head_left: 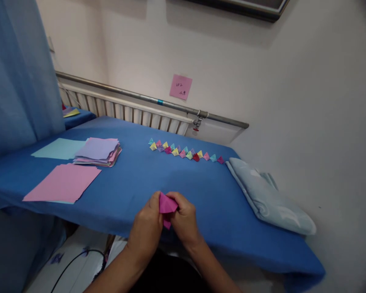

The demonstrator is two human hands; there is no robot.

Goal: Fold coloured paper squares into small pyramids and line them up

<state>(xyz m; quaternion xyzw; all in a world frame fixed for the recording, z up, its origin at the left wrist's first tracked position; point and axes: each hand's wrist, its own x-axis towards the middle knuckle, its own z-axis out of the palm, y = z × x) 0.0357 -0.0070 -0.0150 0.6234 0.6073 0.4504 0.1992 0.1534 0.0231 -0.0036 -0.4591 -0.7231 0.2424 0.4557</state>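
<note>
Between my two hands is a magenta piece of folded origami paper [167,204], held up over the front edge of the blue-covered table. My left hand [148,224] grips its left side, thumb on top. On the other side my right hand [184,217] pinches it with bent fingers. A lower flap of the paper shows between the palms; the rest is hidden by the fingers. Farther back, small folded paper shapes [182,153] in many colours stand in two slanting rows on the blue cloth [134,171].
To the left lie pink sheets [62,183], light blue sheets [59,148] and a stack topped with lilac paper [97,148]. A folded pale green blanket [268,195] rests at the right. Behind run a radiator [128,114] and a metal pipe [134,95]. A blue curtain [18,73] hangs at left.
</note>
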